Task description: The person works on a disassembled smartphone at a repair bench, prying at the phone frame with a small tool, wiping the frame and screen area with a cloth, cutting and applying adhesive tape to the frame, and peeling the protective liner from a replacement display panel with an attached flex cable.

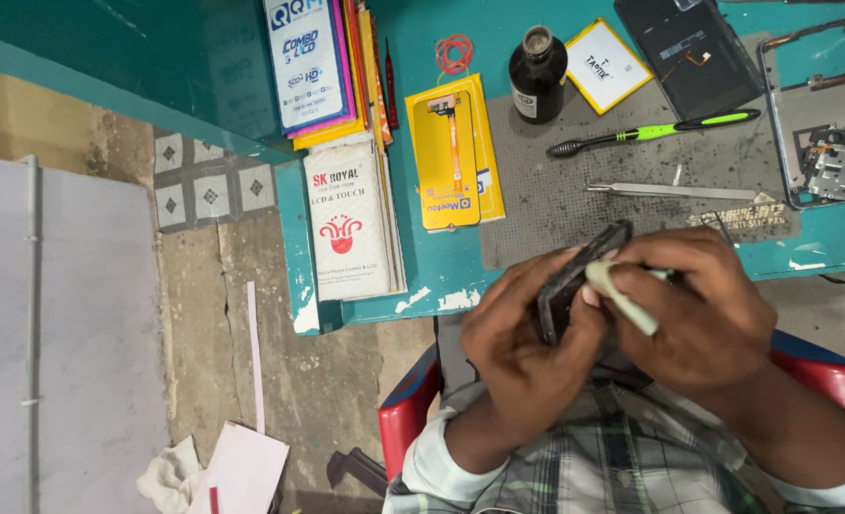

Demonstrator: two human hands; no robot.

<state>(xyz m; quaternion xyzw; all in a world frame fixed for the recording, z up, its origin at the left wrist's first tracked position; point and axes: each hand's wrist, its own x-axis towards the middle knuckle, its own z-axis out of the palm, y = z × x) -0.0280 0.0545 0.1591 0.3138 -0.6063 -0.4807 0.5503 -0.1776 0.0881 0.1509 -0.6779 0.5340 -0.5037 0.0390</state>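
Observation:
My left hand [518, 343] grips a dark phone frame [575, 276], held on edge in front of my chest. My right hand [694, 309] pinches a pale, cream-coloured strip of cloth or tool [622, 297] and presses it against the frame's inner side. Both hands sit just off the near edge of the teal table [422, 286]. Most of the frame is hidden behind my fingers.
On the grey work mat [632, 190] lie a green-handled brush [656, 131], metal tweezers [675, 191], a dark bottle [538, 74], a phone back panel [689, 48] and an opened phone chassis [827, 119]. Yellow parts packet [453, 152], flat boxes [351, 219] at left. Red chair [408, 405] beneath me.

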